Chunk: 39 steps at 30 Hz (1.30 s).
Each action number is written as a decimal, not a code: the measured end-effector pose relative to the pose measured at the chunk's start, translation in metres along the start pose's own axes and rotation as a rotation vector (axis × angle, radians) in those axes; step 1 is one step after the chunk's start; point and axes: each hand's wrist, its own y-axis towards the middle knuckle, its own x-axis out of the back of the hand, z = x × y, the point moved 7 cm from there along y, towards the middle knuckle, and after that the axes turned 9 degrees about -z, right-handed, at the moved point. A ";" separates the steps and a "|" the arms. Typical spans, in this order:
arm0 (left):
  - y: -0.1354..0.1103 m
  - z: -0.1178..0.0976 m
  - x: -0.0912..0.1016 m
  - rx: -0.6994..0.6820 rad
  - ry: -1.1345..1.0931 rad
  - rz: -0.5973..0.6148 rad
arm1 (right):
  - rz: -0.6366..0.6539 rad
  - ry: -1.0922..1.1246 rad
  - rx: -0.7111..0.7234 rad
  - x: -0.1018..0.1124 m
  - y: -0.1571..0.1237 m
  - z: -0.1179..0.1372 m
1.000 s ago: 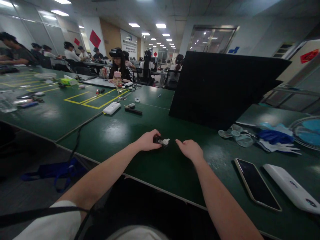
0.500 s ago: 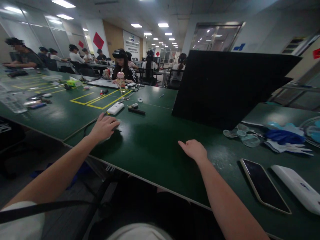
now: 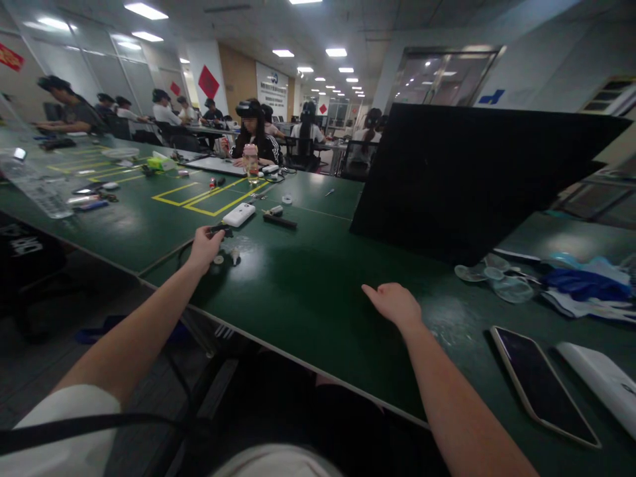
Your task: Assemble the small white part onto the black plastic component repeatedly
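Observation:
My left hand point(image 3: 206, 246) is closed on a small dark object point(image 3: 219, 230), whose kind I cannot make out, above the green table point(image 3: 298, 278). Just right of and below its fingers lie a small pale piece point(image 3: 235, 256) and a small round disc point(image 3: 218, 260). A white power bank point(image 3: 239, 214) sits beyond that hand. My right hand point(image 3: 395, 305) rests on the table before a large black panel point(image 3: 462, 179). One digit points out to the left while the rest are curled in; nothing shows in that hand, though its palm is hidden.
A dark bar point(image 3: 279, 220) and a tape roll point(image 3: 287, 199) lie farther back. On the right are a phone point(image 3: 544, 384), a white device point(image 3: 603, 381), clear plastic pieces point(image 3: 511, 288) and blue cloth point(image 3: 586, 285). A person point(image 3: 253, 136) sits across the table behind a bottle point(image 3: 251, 162).
My left hand has lifted from the table and shifted back, now pinching the small dark object. The pale piece and disc have come into sight. My right hand keeps its pose; the view has turned slightly left.

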 end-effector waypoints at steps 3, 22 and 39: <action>-0.021 -0.016 -0.025 -0.006 0.006 0.101 | 0.004 0.017 0.008 -0.001 0.000 -0.001; -0.323 -0.223 -0.186 -0.718 -0.079 1.013 | -0.614 0.420 -0.128 0.061 -0.002 -0.032; -0.211 -0.158 -0.156 -0.494 0.016 0.663 | -0.059 0.103 0.580 0.001 -0.044 0.067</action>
